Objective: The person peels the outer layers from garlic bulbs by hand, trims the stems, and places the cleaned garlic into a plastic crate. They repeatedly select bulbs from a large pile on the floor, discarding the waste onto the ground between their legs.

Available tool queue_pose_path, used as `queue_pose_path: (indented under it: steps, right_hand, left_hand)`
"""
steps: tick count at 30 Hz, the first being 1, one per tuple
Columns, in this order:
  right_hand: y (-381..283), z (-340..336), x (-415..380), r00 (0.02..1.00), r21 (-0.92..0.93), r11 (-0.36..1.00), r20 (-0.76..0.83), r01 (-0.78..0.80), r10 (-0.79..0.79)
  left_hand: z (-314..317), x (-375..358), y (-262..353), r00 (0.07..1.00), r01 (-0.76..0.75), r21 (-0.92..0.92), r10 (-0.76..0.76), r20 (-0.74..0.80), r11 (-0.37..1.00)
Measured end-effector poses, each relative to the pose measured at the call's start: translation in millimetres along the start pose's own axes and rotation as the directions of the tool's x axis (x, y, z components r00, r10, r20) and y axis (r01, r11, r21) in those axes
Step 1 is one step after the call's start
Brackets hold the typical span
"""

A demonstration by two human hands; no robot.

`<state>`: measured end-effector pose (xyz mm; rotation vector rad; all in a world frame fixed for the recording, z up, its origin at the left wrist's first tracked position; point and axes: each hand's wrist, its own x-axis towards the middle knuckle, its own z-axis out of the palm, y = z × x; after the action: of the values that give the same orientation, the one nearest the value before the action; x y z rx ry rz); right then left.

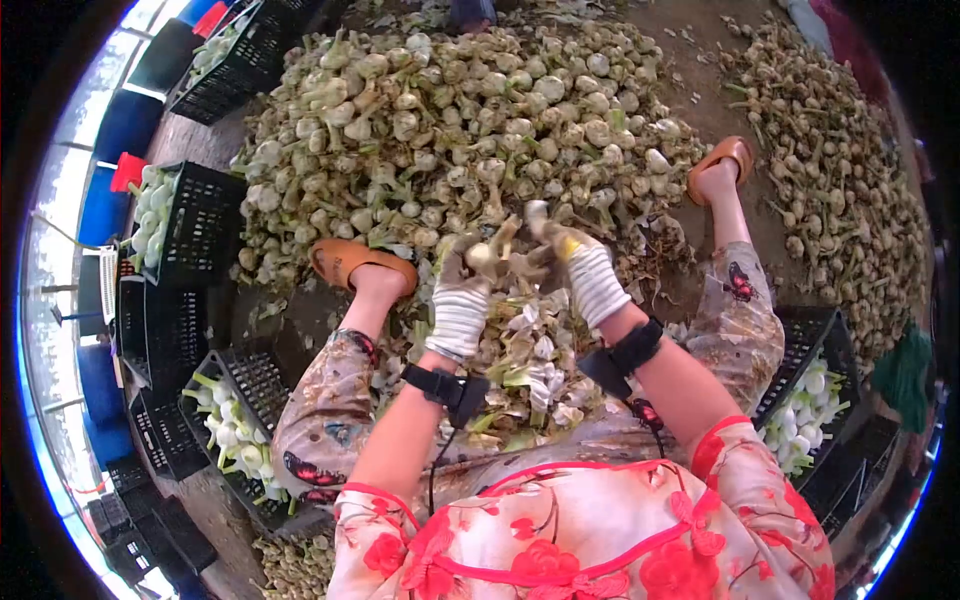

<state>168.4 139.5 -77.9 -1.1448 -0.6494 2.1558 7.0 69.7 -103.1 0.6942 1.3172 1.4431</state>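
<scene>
My left hand point(464, 275), in a dirty white knit glove, is closed around a garlic bulb point(481, 256) whose stem points up towards the other hand. Close on its right is my gloved right hand point(578, 254), its fingers curled together. A small whitish piece point(537, 212) shows at the tips of those fingers; I cannot make out what it is or what else they hold. Below both hands, between my legs, lies a heap of peeled garlic skins and stem scraps point(530, 360). Just ahead rises a large pile of untrimmed garlic bulbs point(480, 130).
Black crates of cleaned white garlic stand by my left leg point(235, 430), by my right leg point(800, 425) and further left point(155, 215). Another garlic pile point(830, 180) spreads at the right. My feet in orange-brown slippers point(360, 262) flank the main pile. Part of another person point(472, 14) shows at the top.
</scene>
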Motion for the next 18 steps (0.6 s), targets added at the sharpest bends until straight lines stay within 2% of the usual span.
queue_pose_path:
  steps: [1,2,3,6,7,10,11,14,15,18]
  right_hand:
    - [2.0,7.8,-6.9,0.998,-0.139,0.99,0.05,0.034,-0.027]
    - [4.4,19.3,-12.2,0.994,-0.275,0.959,0.102,0.075,-0.049]
    - [17.2,26.2,-8.6,0.958,-0.302,0.914,0.183,0.27,-0.222]
    - [-6.5,36.5,-37.1,0.983,-0.383,0.918,0.182,0.099,-0.03]
    - [-14.1,41.9,-46.3,0.984,-0.463,0.882,0.176,0.086,-0.003]
    - [-10.5,38.1,-54.0,0.959,-0.353,0.917,0.268,0.186,-0.092]
    - [-9.6,38.8,-55.0,0.965,-0.399,0.895,0.239,0.198,-0.107]
    - [-11.8,38.3,-60.2,0.978,-0.33,0.932,0.187,0.149,-0.09]
    - [-13.6,39.5,-63.4,0.984,-0.221,0.971,0.169,0.094,-0.057]
    - [-16.4,40.4,-70.5,0.979,-0.371,0.914,0.17,0.166,-0.109]
  left_hand:
    - [3.8,-9.8,8.0,0.969,-0.246,0.161,0.241,0.051,0.956]
    - [11.7,-21.5,21.4,0.879,-0.477,0.298,0.457,0.137,0.827]
    - [17.9,-34.5,36.7,0.929,-0.353,0.153,0.327,0.173,0.923]
    - [7.1,-44.3,26.5,0.943,-0.329,0.205,0.309,0.127,0.922]
    - [7.8,-47.4,29.9,0.952,-0.297,0.198,0.275,0.131,0.934]
    - [8.1,-56.9,47.7,0.991,-0.115,0.102,0.107,0.085,0.988]
    - [10.3,-59.1,61.8,0.995,0.076,-0.044,-0.073,0.072,0.996]
    - [8.4,-58.2,57.8,0.986,-0.064,-0.054,0.072,0.153,0.996]
    - [13.5,-58.8,54.9,0.954,-0.267,0.106,0.247,0.169,0.958]
    - [20.7,-63.1,56.6,0.912,-0.384,0.133,0.352,0.211,0.914]
